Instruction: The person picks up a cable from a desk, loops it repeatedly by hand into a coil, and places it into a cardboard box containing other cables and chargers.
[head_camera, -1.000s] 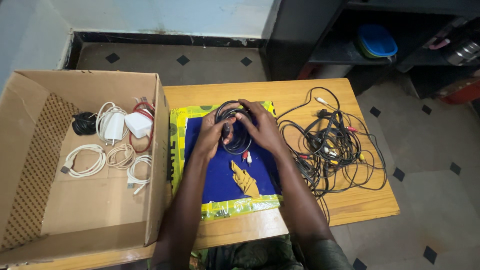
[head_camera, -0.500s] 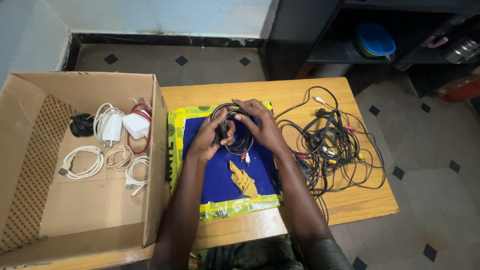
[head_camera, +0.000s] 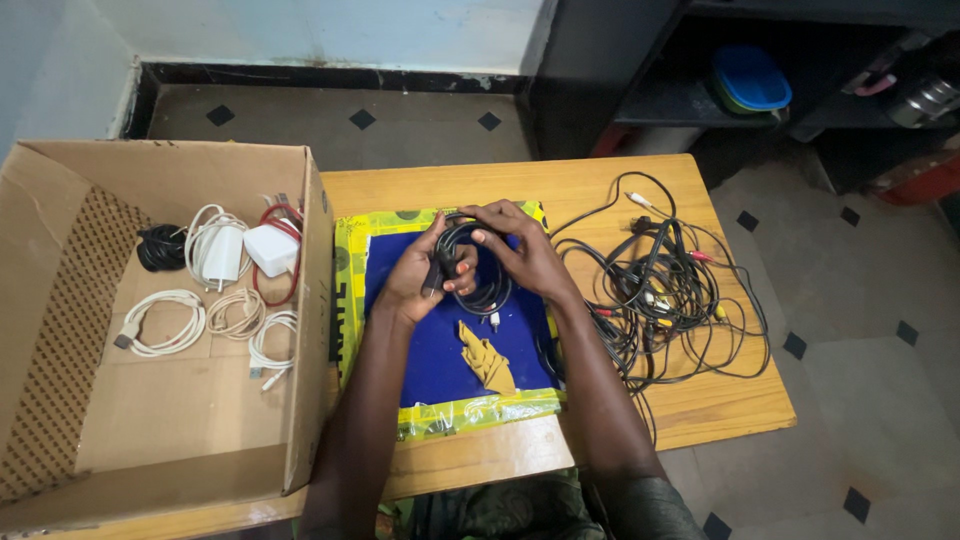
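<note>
Wooden table (head_camera: 600, 190), blue mat (head_camera: 440, 350) under the grip: left hand (head_camera: 425, 270) and right hand (head_camera: 520, 255) both clamped on coiled black cable (head_camera: 478, 285) held between them; loose plugs dangling below could snag, loops may spring apart.

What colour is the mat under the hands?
Dark blue mat with a yellow-green patterned border, seen from the head view.

Your two hands (head_camera: 425, 270) (head_camera: 525, 255) hold one black coil (head_camera: 478, 275); left of them, one box (head_camera: 60, 300) with six coiled cables; right of them, one tangle (head_camera: 665, 290)
</note>
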